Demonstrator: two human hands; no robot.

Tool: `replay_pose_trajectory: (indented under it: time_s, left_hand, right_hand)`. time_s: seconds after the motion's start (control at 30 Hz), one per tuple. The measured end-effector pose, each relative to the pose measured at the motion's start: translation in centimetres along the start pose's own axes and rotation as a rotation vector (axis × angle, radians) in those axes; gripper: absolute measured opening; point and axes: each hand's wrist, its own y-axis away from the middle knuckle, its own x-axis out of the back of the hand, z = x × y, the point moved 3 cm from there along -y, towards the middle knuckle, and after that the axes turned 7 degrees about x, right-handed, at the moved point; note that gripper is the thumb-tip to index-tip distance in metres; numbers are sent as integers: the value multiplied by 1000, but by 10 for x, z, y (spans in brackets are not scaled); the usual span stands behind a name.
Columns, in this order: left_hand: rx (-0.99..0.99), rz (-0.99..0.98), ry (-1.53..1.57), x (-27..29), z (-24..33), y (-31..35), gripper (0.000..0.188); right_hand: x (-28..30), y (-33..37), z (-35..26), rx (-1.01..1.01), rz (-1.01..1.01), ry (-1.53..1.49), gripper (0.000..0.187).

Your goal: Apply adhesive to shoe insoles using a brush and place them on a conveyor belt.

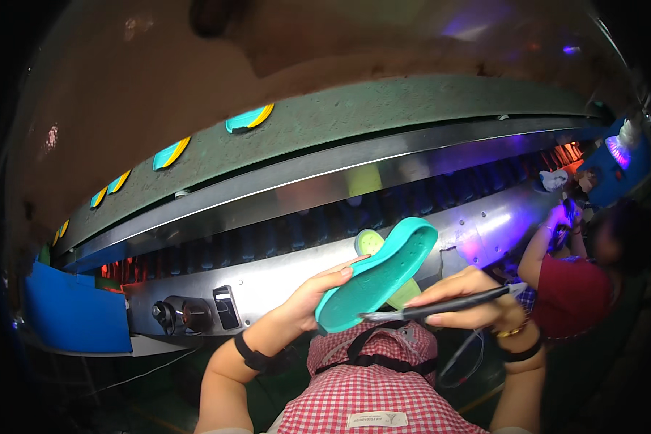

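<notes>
A teal shoe sole [394, 269], hollow side up, is tilted above my lap. My left hand [318, 289] grips it by its left edge, with the thumb along the rim. In my right hand [470, 300] is a brush [452, 304] with a dark handle, held like a pen. Its bristles meet or nearly meet the sole's inside at the near end. Behind the sole, a pale green round piece with small dots [369, 242] shows in part. A yellow-green rounded piece [405, 295] pokes out beneath the sole, mostly covered; its kind is unclear.
Several teal-and-yellow soles [171, 153] ride the upper green belt [340, 105]. Below its metal rail [267, 177] runs a dark roller line. On the steel ledge, a phone [226, 307] lies beside a dark bottle [184, 315]. A co-worker in red [571, 296] works at the right.
</notes>
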Motion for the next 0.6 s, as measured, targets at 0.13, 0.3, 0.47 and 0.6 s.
replay_pose_trajectory:
  time_s: [0.13, 0.3, 0.47, 0.6]
  left_hand:
    - [-64, -55, 247, 0, -13, -15, 53]
    - [-37, -79, 374, 16, -31, -17, 52]
    - [-52, 36, 292, 24, -30, -24, 54]
    - [-309, -75, -30, 17, 10, -4, 60]
  right_hand:
    - [-17, -2, 44, -201, 298, -119, 20]
    - [13, 17, 83, -163, 856, 43, 21]
    - [-35, 22, 79, -253, 498, -111, 21]
    - [-21, 56, 54, 134, 522, -597, 23]
